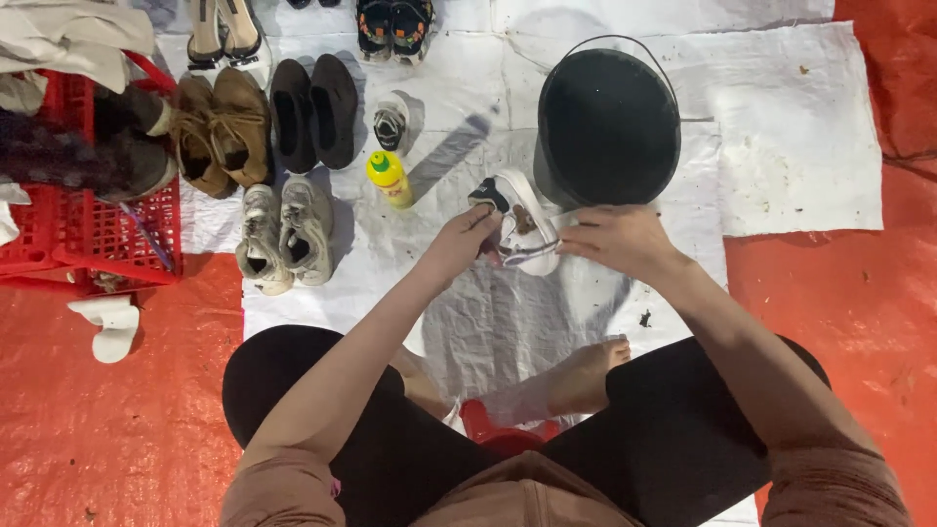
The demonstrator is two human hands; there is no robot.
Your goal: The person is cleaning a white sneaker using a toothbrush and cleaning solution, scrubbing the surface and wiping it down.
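Your knees are framing the shot, bare foot (586, 376) resting on the white sheet (800, 146). Both hands are closing round a white sneaker (527, 229) w/ dark trim, just in front of the black bucket (607, 127). Left hand (464, 242) is pinching its near side, right hand (620, 239) is gripping the other. Shoe's long axis is running away from you, tilted left. Its underside is staying hidden; can't tell what's in the bucket

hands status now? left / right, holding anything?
Left hand: closed on the white sneaker, gripping its near end.
Right hand: fingers curled against the sneaker's other side; whether it also holds something small cannot be told.
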